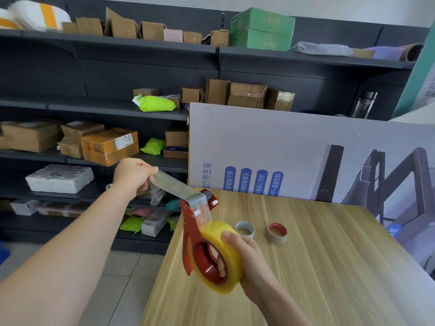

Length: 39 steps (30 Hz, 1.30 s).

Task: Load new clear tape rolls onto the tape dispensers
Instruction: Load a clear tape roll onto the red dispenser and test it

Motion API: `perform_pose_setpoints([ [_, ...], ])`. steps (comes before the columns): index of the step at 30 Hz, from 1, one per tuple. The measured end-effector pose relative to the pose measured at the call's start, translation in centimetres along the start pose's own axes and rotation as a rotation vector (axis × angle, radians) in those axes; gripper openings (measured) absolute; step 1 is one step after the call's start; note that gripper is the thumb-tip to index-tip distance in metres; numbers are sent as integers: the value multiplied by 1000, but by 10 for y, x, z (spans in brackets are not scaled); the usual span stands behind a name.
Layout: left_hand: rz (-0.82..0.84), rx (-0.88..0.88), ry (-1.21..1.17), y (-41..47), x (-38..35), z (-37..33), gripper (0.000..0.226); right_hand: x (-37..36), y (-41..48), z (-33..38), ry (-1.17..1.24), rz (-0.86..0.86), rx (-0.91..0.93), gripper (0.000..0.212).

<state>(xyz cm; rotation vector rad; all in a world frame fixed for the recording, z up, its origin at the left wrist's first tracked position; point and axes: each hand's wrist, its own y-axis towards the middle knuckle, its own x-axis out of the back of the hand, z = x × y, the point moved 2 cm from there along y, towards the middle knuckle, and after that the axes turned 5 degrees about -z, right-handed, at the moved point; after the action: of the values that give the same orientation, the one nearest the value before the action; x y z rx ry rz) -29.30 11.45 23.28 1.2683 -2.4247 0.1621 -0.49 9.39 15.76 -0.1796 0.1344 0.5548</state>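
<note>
A red tape dispenser (pixel 191 228) carries a yellowish clear tape roll (pixel 217 234) and is held up over the near left corner of the wooden table (pixel 329 267). My right hand (pixel 244 260) grips the roll, with fingers through the red hub. A strip of clear tape (pixel 175 185) runs from the roll over the dispenser's front roller, up and to the left. My left hand (pixel 131 175) pinches the free end of that strip. Two spent cardboard cores stand on the table: a white-patterned core (pixel 245 229) and a red-lined core (pixel 277 233).
A large printed board (pixel 306 156) leans upright along the table's far edge. Dark shelving (pixel 94 109) behind and to the left holds cardboard boxes, green bags and a white foam block. Tiled floor lies left of the table.
</note>
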Motion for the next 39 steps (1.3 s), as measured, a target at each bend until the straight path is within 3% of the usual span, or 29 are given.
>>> perform_pose_setpoints([
  [5,130,166,-48,-14,-24,33,9,2,-1,8,88,-21,2,31],
  [8,195,217,-84,-29,-39,49,13,2,0,11,166,-69,-49,34],
  [14,388,385,-415,-76,-73,73,25,6,6,16,337,-170,-135,29],
  [18,553,495,-560,-108,-92,83,16,10,11,17,412,-222,-152,21],
  [23,596,545,-630,-133,-106,87,10,15,13,16,428,-229,-194,21],
  [32,648,634,-712,-159,-117,94,41,25,16,14,409,-244,-236,27],
  [39,576,832,-711,-173,-127,101,14,29,10,8,362,-236,-238,27],
])
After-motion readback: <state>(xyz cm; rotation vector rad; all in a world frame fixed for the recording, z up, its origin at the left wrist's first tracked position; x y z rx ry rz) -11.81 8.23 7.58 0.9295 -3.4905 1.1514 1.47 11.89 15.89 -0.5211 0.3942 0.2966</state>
